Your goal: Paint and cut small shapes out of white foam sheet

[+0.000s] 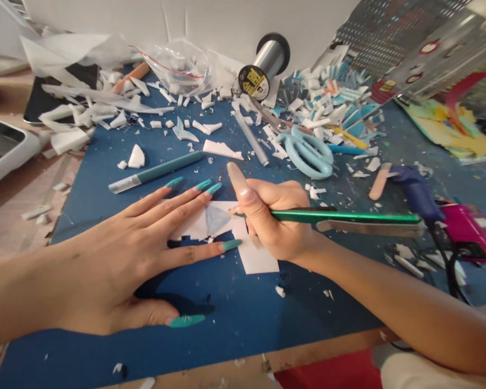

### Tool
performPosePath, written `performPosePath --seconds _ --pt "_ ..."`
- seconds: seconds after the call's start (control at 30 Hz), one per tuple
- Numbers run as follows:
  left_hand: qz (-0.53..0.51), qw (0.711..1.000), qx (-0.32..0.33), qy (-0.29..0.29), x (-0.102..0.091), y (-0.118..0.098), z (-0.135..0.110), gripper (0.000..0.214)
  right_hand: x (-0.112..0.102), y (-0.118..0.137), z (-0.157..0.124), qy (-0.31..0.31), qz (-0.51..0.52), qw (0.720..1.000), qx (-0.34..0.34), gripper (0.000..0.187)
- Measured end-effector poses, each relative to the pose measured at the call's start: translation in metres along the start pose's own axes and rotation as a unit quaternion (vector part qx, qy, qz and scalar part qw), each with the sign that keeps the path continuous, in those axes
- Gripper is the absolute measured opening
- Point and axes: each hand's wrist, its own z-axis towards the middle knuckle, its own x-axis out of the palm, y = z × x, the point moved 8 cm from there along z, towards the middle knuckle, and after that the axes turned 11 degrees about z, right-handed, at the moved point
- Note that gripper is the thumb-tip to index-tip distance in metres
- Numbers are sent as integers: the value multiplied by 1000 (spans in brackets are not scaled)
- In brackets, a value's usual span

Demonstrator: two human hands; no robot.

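My left hand [146, 243] lies flat with fingers spread, pressing a white foam sheet [259, 258] onto the blue cutting mat [227, 313]. My right hand [279, 219] is closed round a green craft knife [348, 217], its tip resting on the sheet near my left fingertips. Where the tip meets it, the sheet shows a small blue-grey triangular patch [217, 219]. The rest of the sheet is partly hidden under both hands.
A teal pen-like tool [157, 172], light blue scissors [310, 151], a grey rod [251, 138], a foil spool [263, 67] and several white foam scraps lie beyond the hands. A pink glue gun [470, 229] with a cord sits right. Coloured papers [453, 127] lie far right.
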Motion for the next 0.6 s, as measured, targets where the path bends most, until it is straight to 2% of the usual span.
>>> performPosePath --seconds 0.13,0.27,0.33,0.4,0.47,0.6 --pt "-23 998 -57 -16 -1 -2 -1 67 5 3 4 45 1 999 -27 32" --pt "-16 999 -47 -22 -2 0 0 63 6 2 5 65 11 997 -37 30" --pt "2 1000 -15 -14 -1 1 0 62 1 -3 3 33 42 998 -21 32" --pt "24 1000 13 -1 0 2 1 63 -8 -9 0 -33 98 995 -9 39" --pt "35 999 17 4 1 5 0 64 -14 -15 -3 -79 143 987 -4 43" --pt "42 999 19 -7 1 4 0 64 -8 -15 -1 -45 134 990 -10 42"
